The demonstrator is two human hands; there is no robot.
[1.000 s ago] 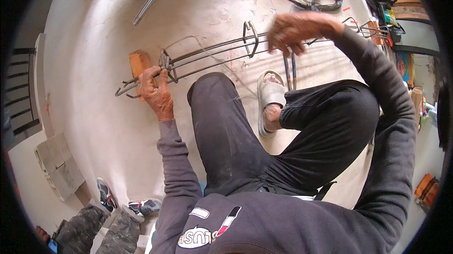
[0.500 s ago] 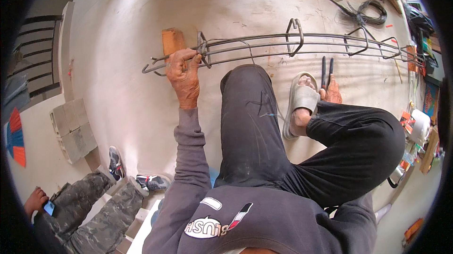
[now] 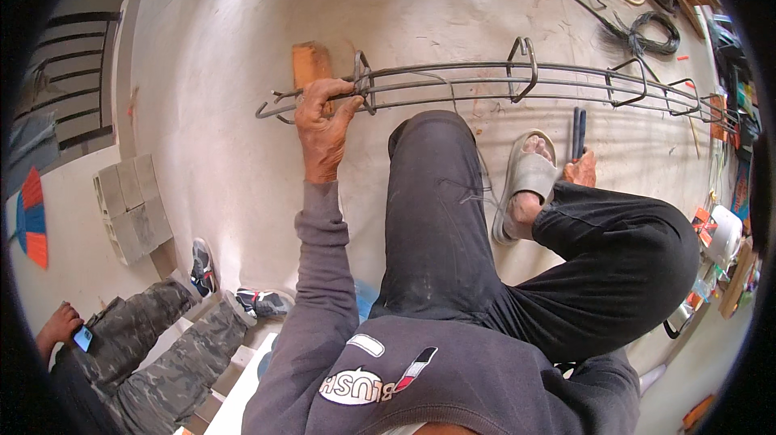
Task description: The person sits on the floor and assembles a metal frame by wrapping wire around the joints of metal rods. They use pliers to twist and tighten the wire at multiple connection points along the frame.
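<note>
A long cage of thin steel bars with bent square stirrups stretches across the floor in front of my knees. My left hand is closed around its left end, thumb and fingers pinching the bars beside the first stirrup. Beneath that end lies an orange-brown block. Beyond my sandalled foot, my right hand is low, partly hidden by my leg, and holds pliers. Their two dark handles point away from me, almost side by side; the jaws are hidden. Thin loose wire hangs over my knee.
A coil of dark wire lies at the far right. Tools and clutter line the right wall, with a white helmet-like thing there. Grey blocks stand at the left, near another seated person holding a phone.
The plier handles have come closer together. My left hand stays on the cage's end, its fingers slightly shifted. The whole view has moved a little.
</note>
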